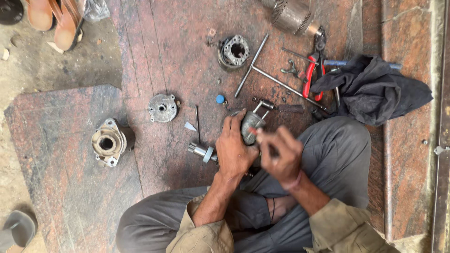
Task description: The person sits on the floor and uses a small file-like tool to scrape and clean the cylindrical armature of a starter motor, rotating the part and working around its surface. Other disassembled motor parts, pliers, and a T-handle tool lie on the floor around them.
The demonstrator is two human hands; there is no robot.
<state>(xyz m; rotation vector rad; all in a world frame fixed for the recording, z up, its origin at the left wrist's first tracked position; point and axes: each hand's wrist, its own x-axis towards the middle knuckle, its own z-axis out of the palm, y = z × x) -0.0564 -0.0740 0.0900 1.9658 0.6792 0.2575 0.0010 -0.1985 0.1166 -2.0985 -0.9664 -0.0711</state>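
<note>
Head view, centre of frame: left hand (234,149) wraps closed around a grey metal motor part (251,125), likely heavy, rigid and greasy, best gripped around its body. Right hand (280,154), blurred, pinches a thin tool (257,132) against it.

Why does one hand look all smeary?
In the head view, the right hand is blurred, fingers streaked, so what it pinches can't be told; the left hand gripping the metal part is sharper; the pliers and rag look crisp; light is soft, shadows faint.
</note>
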